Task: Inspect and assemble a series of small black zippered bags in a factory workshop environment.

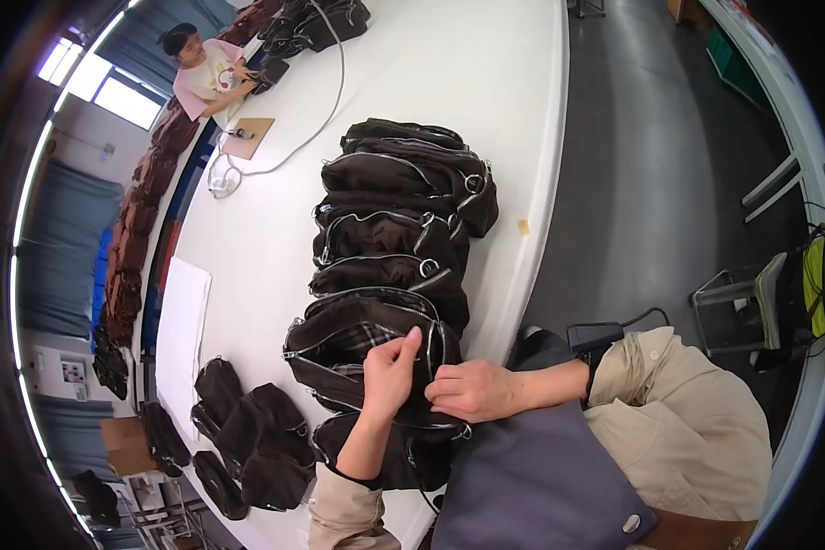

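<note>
A dark brown zippered bag [325, 378] lies unzipped on the table in front of me, its mouth spread and the plaid lining [361, 337] showing. My left hand [392, 374] is closed at the near right part of the bag's mouth, thumb up, fingers curled on the rim. Pressed together, the fingers of my right hand [468, 391] pinch the bag's right side, close to the zipper. Whatever lies under the curled fingers is hidden. Another dark bag [385, 454] rests nearer to me, partly beneath my left forearm.
Similar bags [390, 174] stand in a row beyond. A loose pile of dark bags [261, 440] sits at the left, near white sheets [181, 312]. A cable [339, 82] crosses the white table [449, 55]. Far left, a person [213, 78] handles a dark item.
</note>
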`<state>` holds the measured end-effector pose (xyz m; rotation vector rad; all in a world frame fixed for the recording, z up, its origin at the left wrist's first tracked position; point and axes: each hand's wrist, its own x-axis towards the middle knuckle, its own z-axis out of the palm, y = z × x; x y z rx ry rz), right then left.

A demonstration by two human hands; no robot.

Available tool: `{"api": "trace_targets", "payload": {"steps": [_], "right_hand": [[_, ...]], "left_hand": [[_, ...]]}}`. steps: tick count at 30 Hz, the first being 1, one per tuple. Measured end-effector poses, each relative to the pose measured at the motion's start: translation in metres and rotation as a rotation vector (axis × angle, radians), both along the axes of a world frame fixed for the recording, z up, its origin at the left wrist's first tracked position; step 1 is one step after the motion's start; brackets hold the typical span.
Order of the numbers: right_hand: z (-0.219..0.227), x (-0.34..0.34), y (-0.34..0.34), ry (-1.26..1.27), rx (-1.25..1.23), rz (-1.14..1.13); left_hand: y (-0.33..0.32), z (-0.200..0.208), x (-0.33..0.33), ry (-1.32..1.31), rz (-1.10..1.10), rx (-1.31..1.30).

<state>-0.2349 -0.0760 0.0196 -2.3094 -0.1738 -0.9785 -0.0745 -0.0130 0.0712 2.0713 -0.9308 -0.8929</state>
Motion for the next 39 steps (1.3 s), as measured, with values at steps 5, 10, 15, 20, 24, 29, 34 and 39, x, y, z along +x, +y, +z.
{"api": "trace_targets", "payload": {"steps": [5,10,15,20,24,29,34,39], "right_hand": [[0.001,-0.007,-0.014,0.048,0.401,0.094],[-0.006,-0.003,-0.053,0.208,0.898,-0.386],[-0.029,0.006,-0.074,0.141,0.82,-0.496],[-0.028,-0.001,-0.086,0.357,0.999,-0.323],[-0.028,0.002,-0.089,0.383,1.001,-0.199],[-0.029,0.013,-0.092,0.675,0.831,-0.169],[-0.001,0.018,-0.099,0.731,1.002,-0.098],[0.002,0.012,-0.103,0.509,1.302,0.041]], "left_hand": [[0.003,0.04,-0.018,-0.819,-0.388,-0.026],[-0.049,0.04,0.014,-0.787,-0.507,-0.137],[-0.077,0.024,0.037,-0.811,-0.549,-0.105],[-0.064,0.028,0.034,-0.739,-0.711,-0.108],[-0.036,0.042,0.017,-0.434,-0.451,-0.104],[-0.027,0.031,0.003,-0.596,-0.479,0.325],[-0.027,0.024,0.001,-0.385,-0.317,0.384],[-0.03,0.026,0.005,-0.23,-0.215,0.389]]}}
